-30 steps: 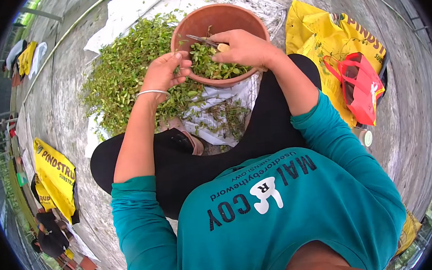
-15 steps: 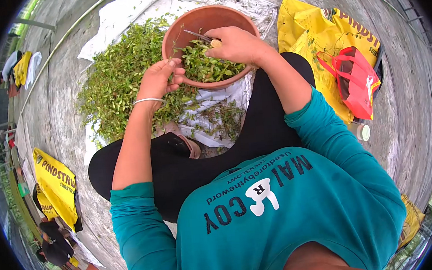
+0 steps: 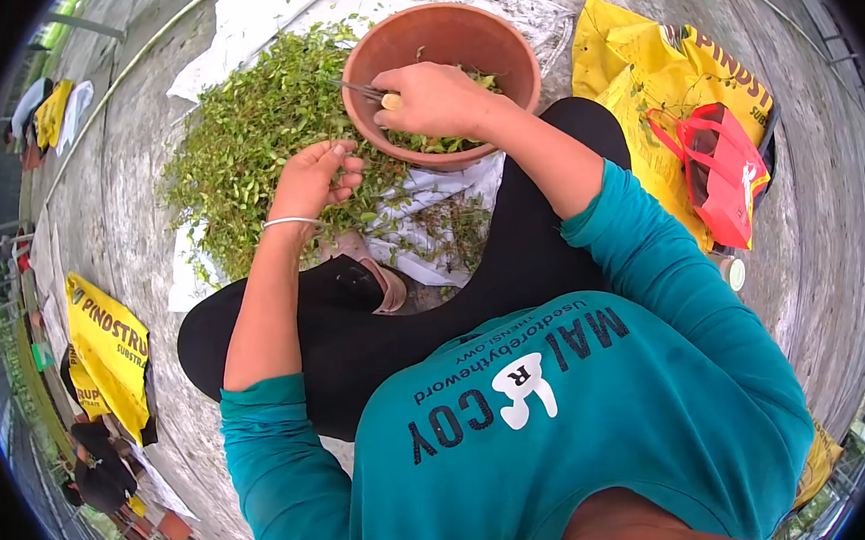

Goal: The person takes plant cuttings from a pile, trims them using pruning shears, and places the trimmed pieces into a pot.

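My right hand (image 3: 431, 102) is over the left part of a brown plastic pot (image 3: 530, 83), closed around scissors (image 3: 365, 91) whose thin metal blades point left past the rim. A pale yellow piece shows by its thumb; I cannot tell if it belongs to the scissors. Just left of the pot is my left hand (image 3: 318, 178), fingers curled and thumb against the index finger. Whatever lies in that pinch is too small to make out. Cut leafy stems (image 3: 252, 132) form a big heap beside and beneath this hand. More green cuttings (image 3: 434, 141) lie inside the pot, partly hidden by my right hand.
A white sheet (image 3: 255, 22) lies under the heap and pot. On the right are a yellow substrate bag (image 3: 627, 46), a red tote bag (image 3: 727, 174) and a jar (image 3: 733, 271). Another yellow bag (image 3: 107, 343) lies left. A person (image 3: 104, 479) is at the far lower left.
My right hand has moved left within the pot, and the scissors now reach over its left rim. My left hand has dropped slightly toward me. The view has shifted a little.
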A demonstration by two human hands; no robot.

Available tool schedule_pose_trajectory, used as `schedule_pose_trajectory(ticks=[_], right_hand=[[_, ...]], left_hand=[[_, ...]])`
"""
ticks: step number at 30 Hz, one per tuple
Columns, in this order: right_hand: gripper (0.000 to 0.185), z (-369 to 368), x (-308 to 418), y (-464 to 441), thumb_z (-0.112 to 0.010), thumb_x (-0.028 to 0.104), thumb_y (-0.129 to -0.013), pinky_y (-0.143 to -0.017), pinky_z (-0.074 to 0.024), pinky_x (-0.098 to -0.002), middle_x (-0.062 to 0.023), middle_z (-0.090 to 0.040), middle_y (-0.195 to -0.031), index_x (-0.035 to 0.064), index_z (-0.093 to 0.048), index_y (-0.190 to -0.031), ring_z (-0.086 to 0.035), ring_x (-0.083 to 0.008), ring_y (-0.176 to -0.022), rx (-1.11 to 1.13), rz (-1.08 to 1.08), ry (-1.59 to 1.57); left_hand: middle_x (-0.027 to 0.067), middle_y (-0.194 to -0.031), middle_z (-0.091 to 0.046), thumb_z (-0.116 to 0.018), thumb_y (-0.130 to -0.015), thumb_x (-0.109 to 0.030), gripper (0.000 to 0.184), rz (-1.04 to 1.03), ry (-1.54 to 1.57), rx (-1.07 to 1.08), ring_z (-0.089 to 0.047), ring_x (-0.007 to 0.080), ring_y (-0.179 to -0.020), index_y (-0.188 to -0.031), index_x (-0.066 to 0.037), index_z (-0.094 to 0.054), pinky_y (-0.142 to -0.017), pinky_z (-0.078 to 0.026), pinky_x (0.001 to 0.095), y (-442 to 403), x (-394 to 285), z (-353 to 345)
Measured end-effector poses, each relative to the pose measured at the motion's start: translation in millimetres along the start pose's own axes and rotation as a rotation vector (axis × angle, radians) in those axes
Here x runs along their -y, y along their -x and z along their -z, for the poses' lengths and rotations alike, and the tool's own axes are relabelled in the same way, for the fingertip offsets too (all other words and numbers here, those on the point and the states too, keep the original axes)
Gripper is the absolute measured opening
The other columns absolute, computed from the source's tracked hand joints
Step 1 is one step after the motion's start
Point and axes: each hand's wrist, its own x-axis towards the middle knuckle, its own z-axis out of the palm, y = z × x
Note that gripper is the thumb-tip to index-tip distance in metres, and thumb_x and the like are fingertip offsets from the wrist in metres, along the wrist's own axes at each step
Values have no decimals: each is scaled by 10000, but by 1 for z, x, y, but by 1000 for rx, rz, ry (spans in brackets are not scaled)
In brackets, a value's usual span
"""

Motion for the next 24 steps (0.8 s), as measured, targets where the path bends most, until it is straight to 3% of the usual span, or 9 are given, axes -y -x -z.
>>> schedule_pose_trajectory(ticks=[6, 11, 24], right_hand=[[314, -12, 9, -7, -550, 305, -801, -699, -477, -416, -109, -668, -883, 74, -634, -997, -615, -324, -774, -42, -24, -73], [313, -9, 6, 10, -541, 326, -804, -736, -469, -428, -117, -663, -901, 68, -624, -961, -612, -328, -822, 180, -25, 41], [353, -9, -8, 19, -544, 352, -799, -747, -469, -434, -131, -658, -937, 64, -611, -991, -602, -352, -838, 171, 10, 39]], left_hand=[[43, -889, -650, -523, -948, -208, 247, -10, 97, -100, -617, 107, -736, -1115, -45, -604, -625, -487, 194, -5, 11, 16], [54, -910, -655, -522, -950, -213, 247, -65, 166, -156, -620, 113, -746, -1111, -42, -601, -626, -486, 195, -18, 9, 9], [72, -854, -671, -499, -941, -166, 230, -188, -50, -103, -625, 114, -687, -976, -8, -662, -576, -489, 205, -36, 5, -22]])
